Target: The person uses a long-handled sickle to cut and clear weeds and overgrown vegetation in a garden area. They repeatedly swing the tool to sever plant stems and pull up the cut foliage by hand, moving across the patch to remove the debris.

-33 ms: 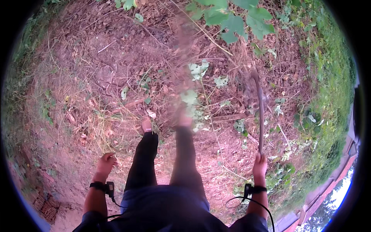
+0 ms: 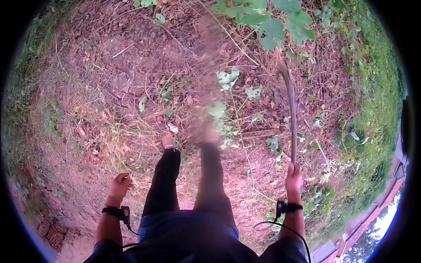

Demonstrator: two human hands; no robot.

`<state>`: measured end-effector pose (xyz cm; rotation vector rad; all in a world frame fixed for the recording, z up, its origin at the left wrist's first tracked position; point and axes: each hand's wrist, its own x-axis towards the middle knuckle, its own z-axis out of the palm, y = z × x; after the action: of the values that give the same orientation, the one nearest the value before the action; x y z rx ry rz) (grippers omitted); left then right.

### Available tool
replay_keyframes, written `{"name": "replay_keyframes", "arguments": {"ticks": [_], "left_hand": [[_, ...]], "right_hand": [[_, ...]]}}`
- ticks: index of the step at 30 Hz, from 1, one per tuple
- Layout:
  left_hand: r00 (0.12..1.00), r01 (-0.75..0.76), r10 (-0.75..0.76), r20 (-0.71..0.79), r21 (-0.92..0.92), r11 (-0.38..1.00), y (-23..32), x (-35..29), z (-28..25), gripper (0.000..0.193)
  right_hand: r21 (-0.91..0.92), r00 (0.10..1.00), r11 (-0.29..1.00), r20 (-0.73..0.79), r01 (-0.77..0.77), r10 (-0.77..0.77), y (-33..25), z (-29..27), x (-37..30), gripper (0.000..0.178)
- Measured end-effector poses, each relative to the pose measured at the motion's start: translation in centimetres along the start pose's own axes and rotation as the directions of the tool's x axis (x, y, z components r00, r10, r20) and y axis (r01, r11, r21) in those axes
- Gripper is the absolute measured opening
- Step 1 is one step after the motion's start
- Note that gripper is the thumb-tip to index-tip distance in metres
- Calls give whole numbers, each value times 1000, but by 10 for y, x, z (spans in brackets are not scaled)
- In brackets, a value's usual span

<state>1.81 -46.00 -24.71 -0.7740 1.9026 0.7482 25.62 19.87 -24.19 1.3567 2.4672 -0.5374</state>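
Observation:
My right hand (image 2: 294, 177) grips the lower end of a long brown wooden stick (image 2: 292, 109). The stick slants away from me and slightly left, with its far end bent or hooked near the dry litter; whether that tip touches the ground I cannot tell. At the left, my left hand (image 2: 119, 187) hangs beside my leg, fingers loosely curled and holding nothing. A thin green vine (image 2: 241, 136) with pale, hole-eaten leaves (image 2: 227, 79) trails over the ground between my right leg and the stick.
Large green leaves (image 2: 272, 28) hang at the top. Dead twigs and dry leaves (image 2: 153, 52) cover the soil, and a short log (image 2: 261, 133) lies left of the stick. Dense greenery (image 2: 379, 114) borders the right; a brick-edged ledge (image 2: 372, 215) is beyond it. My foot (image 2: 167, 141) stands by dry grass.
My right hand has risen slightly forward, and the stick's far end has shifted forward and left. My left hand stays in place.

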Motion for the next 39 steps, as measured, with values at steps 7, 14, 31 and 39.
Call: {"name": "replay_keyframes", "arguments": {"ticks": [7,14,31,39], "left_hand": [[985,145,-150,-88,-63,987,-63,-16,-9,39],[954,280,-287,-84,-83,956,-98,-31,3,41],[999,39,-36,37,-70,997,-4,-3,-3,38],[994,-55,61,85,-80,995,-6,19,-26,36]], "right_hand": [[224,956,962,210,156,-204,-293,152,214,58],[206,923,967,321,151,-213,-339,247,214,56],[-568,746,674,148,-473,649,125,-62,-93,53],[22,886,886,-35,-462,463,41,-21,-128,44]]}}
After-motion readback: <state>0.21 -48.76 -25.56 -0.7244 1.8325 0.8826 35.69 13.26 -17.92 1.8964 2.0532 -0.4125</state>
